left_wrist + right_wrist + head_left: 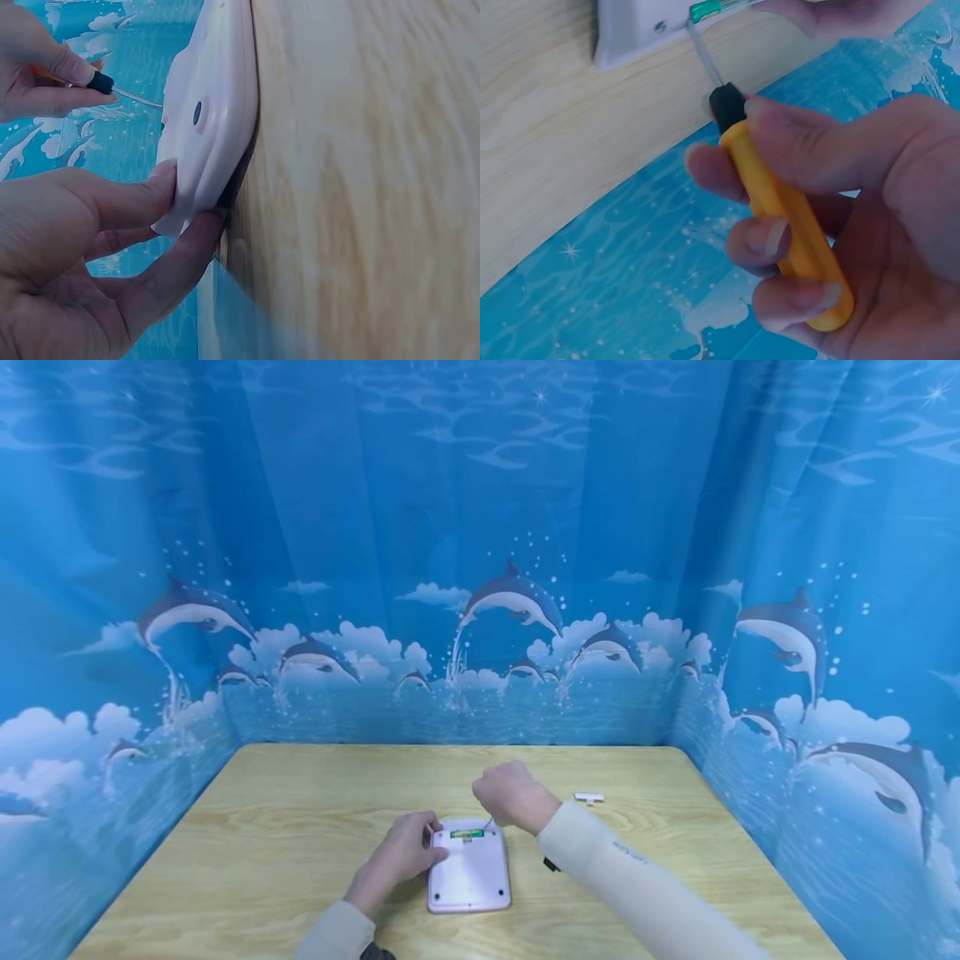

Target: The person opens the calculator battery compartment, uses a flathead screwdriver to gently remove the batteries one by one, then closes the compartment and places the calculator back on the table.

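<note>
A pale calculator (470, 878) lies back side up on the table, its battery slot uncovered at the far end. A green battery (467, 834) sits in that slot. My left hand (408, 847) pinches the calculator's left edge, thumb on the back and a finger at the lower rim, as the left wrist view shows. My right hand (513, 795) grips a screwdriver (787, 217) by its yellow handle, fingers wrapped round it. In the right wrist view the metal shaft's tip reaches the end of the battery; whether it touches the battery or the slot wall, I cannot tell.
A small white battery cover (589, 797) lies on the wooden table (315, 810), to the right beyond the calculator. Blue curtains (420, 527) printed with dolphins stand behind the table and along both sides.
</note>
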`<action>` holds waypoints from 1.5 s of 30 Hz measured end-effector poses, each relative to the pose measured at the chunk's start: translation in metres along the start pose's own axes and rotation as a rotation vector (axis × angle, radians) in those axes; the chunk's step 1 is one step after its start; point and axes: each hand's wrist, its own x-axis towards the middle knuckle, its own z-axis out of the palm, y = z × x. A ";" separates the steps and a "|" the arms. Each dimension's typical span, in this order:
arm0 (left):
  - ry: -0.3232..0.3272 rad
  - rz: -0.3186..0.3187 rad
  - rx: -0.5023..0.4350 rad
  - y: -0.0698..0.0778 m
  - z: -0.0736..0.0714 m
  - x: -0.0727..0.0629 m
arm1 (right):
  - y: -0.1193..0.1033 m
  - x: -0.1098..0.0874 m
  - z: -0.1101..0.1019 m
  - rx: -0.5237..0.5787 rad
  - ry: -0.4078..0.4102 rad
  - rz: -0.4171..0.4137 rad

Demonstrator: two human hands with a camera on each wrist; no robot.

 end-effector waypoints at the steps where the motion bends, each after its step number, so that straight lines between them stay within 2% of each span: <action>1: 0.000 -0.002 0.000 0.000 0.000 0.000 | -0.002 0.000 -0.001 -0.026 0.011 -0.004; 4: 0.002 -0.004 0.004 0.001 0.000 0.000 | -0.005 0.001 -0.001 -0.071 0.021 -0.013; 8: 0.011 0.004 0.011 0.001 0.000 0.000 | -0.001 0.001 0.000 -0.041 0.017 -0.014; 27: 0.019 -0.005 0.010 0.003 0.001 0.000 | 0.039 -0.007 0.029 0.410 0.040 -0.074; 35: 0.013 -0.001 0.011 0.002 0.001 0.000 | 0.048 -0.011 0.045 0.600 -0.001 -0.065; 41: 0.013 -0.012 0.011 0.002 0.001 0.000 | 0.051 -0.011 0.052 0.684 -0.038 -0.026; 45: 0.011 -0.014 0.010 0.002 0.001 0.001 | 0.052 -0.011 0.052 0.701 -0.049 -0.010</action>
